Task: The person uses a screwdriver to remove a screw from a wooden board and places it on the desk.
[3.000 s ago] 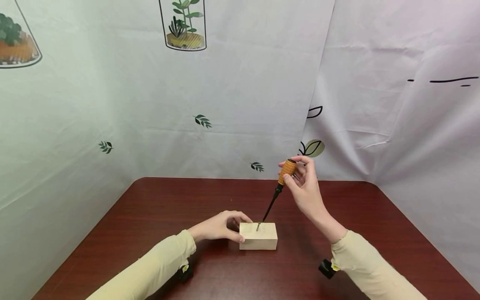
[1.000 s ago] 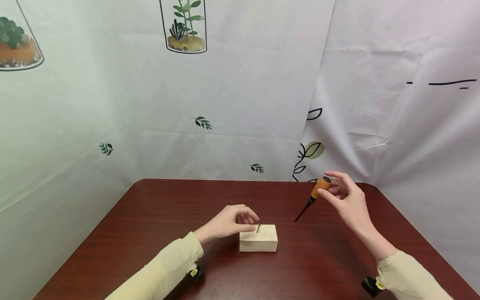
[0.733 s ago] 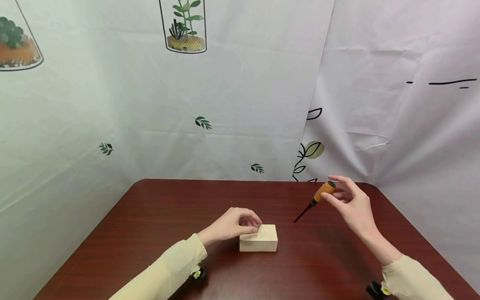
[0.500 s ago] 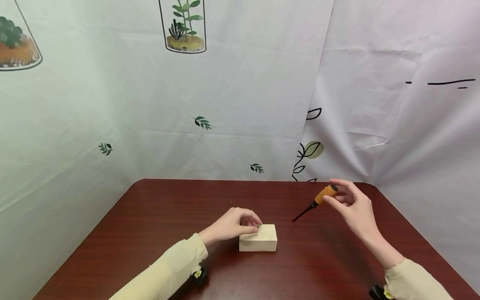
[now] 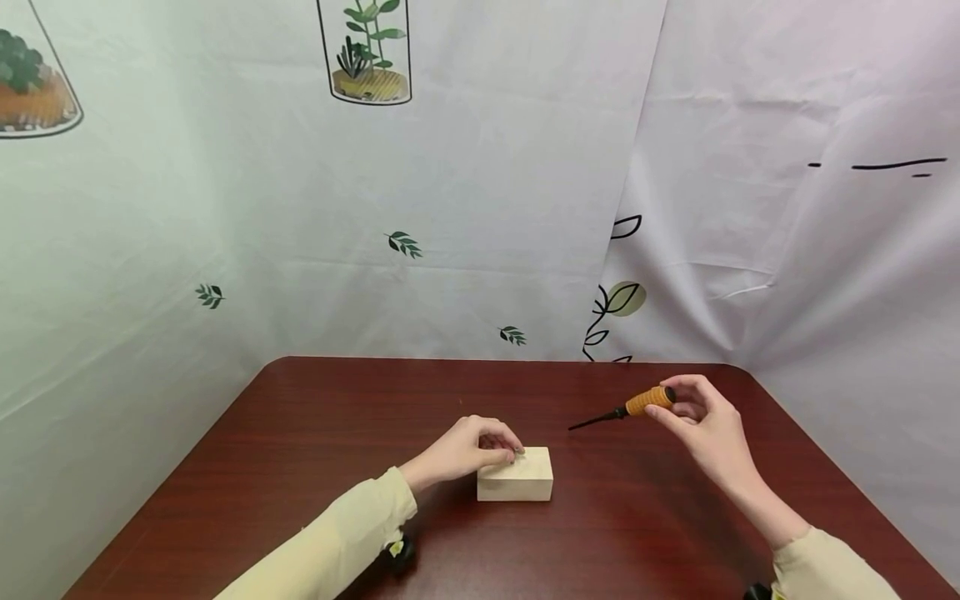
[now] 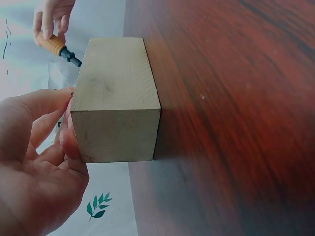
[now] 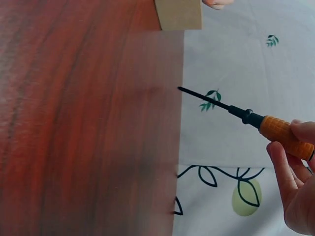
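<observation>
A pale wooden block [image 5: 528, 475] sits on the table, and my left hand [image 5: 467, 450] is over its left part. Thumb and fingertips pinch a small screw [image 6: 73, 92] at the block's top face; only a bit of it shows between them. To the right, well above the table, my right hand [image 5: 708, 425] holds a screwdriver [image 5: 647, 402] by its orange handle, between thumb and fingers. Its dark shaft lies nearly level in the head view, the tip pointing left toward the block but apart from it.
The dark red wooden table [image 5: 360, 400] has rounded back corners. Behind it and at both sides hangs a white cloth [image 5: 487, 167] printed with leaves and plant jars. A black wrist device [image 5: 400, 552] sits under the left sleeve, another under the right.
The screwdriver has left the screw, moved right and tipped from steep to nearly level. My left hand has gone from the block's left side to its top and taken hold of the screw.
</observation>
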The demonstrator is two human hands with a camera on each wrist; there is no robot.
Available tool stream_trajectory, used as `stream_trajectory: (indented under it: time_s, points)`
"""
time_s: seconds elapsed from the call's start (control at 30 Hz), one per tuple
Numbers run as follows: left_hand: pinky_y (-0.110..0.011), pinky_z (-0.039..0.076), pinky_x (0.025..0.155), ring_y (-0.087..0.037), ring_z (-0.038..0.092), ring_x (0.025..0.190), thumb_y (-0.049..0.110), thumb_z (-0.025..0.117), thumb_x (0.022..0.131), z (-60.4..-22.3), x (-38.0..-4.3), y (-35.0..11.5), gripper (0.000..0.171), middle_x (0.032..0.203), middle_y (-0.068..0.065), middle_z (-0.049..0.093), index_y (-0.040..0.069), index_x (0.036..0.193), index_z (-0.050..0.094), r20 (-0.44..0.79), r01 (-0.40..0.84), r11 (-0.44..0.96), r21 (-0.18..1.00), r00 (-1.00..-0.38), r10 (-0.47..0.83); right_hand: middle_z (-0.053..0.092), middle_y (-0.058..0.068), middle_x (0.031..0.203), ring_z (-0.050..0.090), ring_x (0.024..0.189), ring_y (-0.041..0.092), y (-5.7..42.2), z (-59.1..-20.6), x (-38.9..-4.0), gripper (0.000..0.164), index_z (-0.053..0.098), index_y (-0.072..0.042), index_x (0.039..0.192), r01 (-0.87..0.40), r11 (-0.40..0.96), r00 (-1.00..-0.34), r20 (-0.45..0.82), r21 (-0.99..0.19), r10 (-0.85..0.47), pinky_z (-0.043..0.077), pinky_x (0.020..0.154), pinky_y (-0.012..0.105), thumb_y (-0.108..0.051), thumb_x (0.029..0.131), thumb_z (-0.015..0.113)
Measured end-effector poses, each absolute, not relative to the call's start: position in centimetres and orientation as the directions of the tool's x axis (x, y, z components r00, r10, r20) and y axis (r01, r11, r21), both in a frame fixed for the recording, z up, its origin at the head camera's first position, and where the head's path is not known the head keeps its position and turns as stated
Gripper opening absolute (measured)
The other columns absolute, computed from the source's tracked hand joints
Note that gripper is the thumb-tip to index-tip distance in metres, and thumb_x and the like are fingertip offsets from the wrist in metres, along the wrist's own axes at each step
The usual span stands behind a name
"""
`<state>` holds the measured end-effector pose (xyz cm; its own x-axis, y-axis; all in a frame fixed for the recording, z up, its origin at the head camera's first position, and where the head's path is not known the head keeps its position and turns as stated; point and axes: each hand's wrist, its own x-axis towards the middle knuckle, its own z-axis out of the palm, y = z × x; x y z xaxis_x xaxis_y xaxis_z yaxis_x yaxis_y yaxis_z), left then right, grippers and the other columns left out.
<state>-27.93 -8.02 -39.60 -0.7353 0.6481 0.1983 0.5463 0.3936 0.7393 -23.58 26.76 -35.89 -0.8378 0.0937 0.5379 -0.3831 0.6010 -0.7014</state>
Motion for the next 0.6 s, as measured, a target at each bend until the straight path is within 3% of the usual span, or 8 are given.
stream_trajectory:
  time_s: [0.37, 0.6]
  points:
    - [-0.017, 0.048, 0.069, -0.003, 0.060, 0.074, 0.014, 0.072, 0.090, -39.8, -28.1, -8.0, 0.006, 0.091, -0.003, 0.076, 0.014, 0.095, 0.075, 0.175, 0.502, 0.394, 0.770, -0.760, 0.626, 0.063, -0.030, 0.099, 0.066, 0.077, -0.010, 27.6, -37.0, -22.8, 0.036, 0.055, -0.006, 0.106, -0.395, 0.608, -0.861, 0.509, -0.688, 0.017, 0.052, 0.066, 0.011, -0.011, 0.081, 0.081]
    - [-0.017, 0.045, 0.067, -0.003, 0.058, 0.072, 0.015, 0.073, 0.089, -39.6, -28.0, -7.8, 0.003, 0.087, -0.003, 0.073, 0.014, 0.092, 0.073, 0.170, 0.498, 0.408, 0.765, -0.768, 0.618, 0.074, 0.011, 0.105, 0.064, 0.081, -0.013, 28.1, -37.4, -22.0, 0.034, 0.055, -0.008, 0.100, -0.359, 0.688, -0.874, 0.487, -0.630, -0.011, 0.052, 0.068, 0.009, -0.012, 0.079, 0.083]
